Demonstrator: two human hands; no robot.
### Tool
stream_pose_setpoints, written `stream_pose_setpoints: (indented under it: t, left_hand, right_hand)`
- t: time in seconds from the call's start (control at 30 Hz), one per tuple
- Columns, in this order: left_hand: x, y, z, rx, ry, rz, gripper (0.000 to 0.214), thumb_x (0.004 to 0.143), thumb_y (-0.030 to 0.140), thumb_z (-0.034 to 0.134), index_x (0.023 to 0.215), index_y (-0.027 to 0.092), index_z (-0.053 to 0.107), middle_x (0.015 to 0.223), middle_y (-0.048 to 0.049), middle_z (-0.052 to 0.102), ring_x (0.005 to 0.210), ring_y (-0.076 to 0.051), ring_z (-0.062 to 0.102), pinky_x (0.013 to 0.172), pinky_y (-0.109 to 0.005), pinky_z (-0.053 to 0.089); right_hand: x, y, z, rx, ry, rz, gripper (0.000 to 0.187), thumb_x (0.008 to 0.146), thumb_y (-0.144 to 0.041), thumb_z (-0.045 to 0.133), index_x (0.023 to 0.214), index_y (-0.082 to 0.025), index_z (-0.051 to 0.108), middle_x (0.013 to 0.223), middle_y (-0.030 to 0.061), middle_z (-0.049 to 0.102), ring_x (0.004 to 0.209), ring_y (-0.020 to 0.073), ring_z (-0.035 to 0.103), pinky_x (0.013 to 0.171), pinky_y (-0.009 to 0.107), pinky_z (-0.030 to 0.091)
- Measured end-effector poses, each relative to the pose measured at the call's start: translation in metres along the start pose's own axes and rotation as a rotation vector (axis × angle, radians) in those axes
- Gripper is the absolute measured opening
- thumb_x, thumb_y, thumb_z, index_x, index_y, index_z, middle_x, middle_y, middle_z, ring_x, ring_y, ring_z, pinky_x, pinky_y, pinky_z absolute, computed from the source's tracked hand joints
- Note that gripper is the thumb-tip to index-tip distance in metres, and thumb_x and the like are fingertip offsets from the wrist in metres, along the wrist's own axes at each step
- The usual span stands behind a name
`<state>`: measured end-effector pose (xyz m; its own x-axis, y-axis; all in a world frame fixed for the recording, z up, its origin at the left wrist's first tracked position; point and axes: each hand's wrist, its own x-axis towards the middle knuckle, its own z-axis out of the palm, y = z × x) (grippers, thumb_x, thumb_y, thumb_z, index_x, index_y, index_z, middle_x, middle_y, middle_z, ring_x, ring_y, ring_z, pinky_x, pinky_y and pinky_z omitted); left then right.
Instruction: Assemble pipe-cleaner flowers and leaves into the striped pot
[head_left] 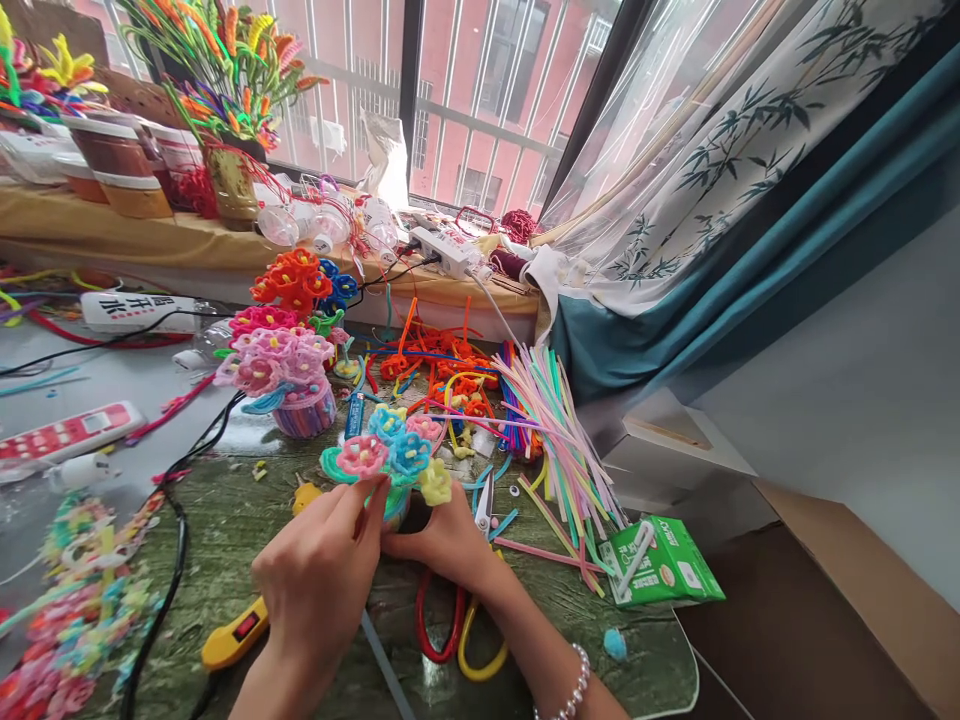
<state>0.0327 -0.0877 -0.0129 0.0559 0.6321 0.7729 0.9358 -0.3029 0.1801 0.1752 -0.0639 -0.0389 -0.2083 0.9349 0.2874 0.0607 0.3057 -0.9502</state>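
A small pot of pipe-cleaner flowers point(409, 455), in pink, blue and yellow, stands between my hands over the table. My left hand point(322, 560) is closed, thumb and forefinger pinched together at the pot's near left side below a pink flower. Curled around the pot's right side is my right hand point(446, 540). Most of the pot is hidden by my fingers. A yellow glue gun point(236, 635) with a red switch lies under and beside my left hand. Scissors point(438, 640) with red and yellow handles lie partly beneath my right wrist.
Two fuller pots stand behind, one with pink flowers point(281, 360), one with orange flowers point(291, 285). Loose pipe cleaners point(559, 430) and a green packet point(664, 565) lie at the right. A black cable point(180, 540) crosses the left side. A power strip point(442, 250) sits on the sill.
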Motion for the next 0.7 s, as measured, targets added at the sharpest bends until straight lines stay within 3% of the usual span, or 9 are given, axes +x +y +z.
stream_pose_setpoints:
  t: [0.2,0.33,0.47,0.6,0.7]
  left_hand:
    - [0.007,0.001,0.002,0.058,-0.03,0.053,0.039,0.102,0.032,0.044,0.082,0.018,0.074,0.063,-0.0005,0.071,0.052,-0.015,0.065,0.048,-0.027,0.035]
    - [0.011,0.003,0.001,0.102,-0.072,0.094,0.039,0.101,0.027,0.042,0.078,0.02,0.072,0.059,-0.0011,0.069,0.052,-0.017,0.064,0.046,-0.028,0.031]
    - [0.013,0.003,0.0,0.103,-0.096,0.118,0.036,0.1,0.026,0.043,0.078,0.022,0.071,0.059,-0.0009,0.068,0.052,-0.017,0.064,0.046,-0.029,0.028]
    - [0.012,-0.003,-0.001,0.044,-0.089,0.107,0.037,0.1,0.03,0.042,0.079,0.022,0.072,0.063,-0.0019,0.071,0.053,-0.017,0.066,0.045,-0.028,0.029]
    - [0.01,-0.012,-0.004,-0.144,-0.109,0.035,0.034,0.098,0.035,0.046,0.083,0.022,0.074,0.071,-0.0011,0.076,0.057,-0.016,0.069,0.048,-0.025,0.039]
  right_hand:
    - [0.001,-0.002,0.001,-0.012,0.003,-0.01,0.049,0.065,-0.029,0.086,0.111,-0.022,0.07,0.111,0.0025,0.075,0.1,0.0257,0.069,0.095,0.037,0.054]
    - [0.001,-0.005,0.001,-0.008,-0.005,0.005,0.046,0.065,-0.03,0.085,0.108,-0.023,0.07,0.104,0.0008,0.077,0.093,0.0244,0.071,0.091,0.036,0.056]
    - [0.002,-0.004,0.001,-0.012,0.009,0.019,0.049,0.064,-0.032,0.087,0.109,-0.023,0.071,0.109,0.0022,0.076,0.098,0.0259,0.07,0.095,0.038,0.055]
    - [0.0,0.002,0.004,-0.047,0.067,0.014,0.054,0.058,-0.035,0.091,0.106,-0.022,0.069,0.109,0.0042,0.073,0.099,0.0266,0.069,0.095,0.04,0.055]
    - [-0.002,0.005,0.006,-0.099,0.076,0.025,0.057,0.059,-0.038,0.093,0.108,-0.023,0.068,0.11,0.0049,0.072,0.104,0.0276,0.067,0.094,0.04,0.055]
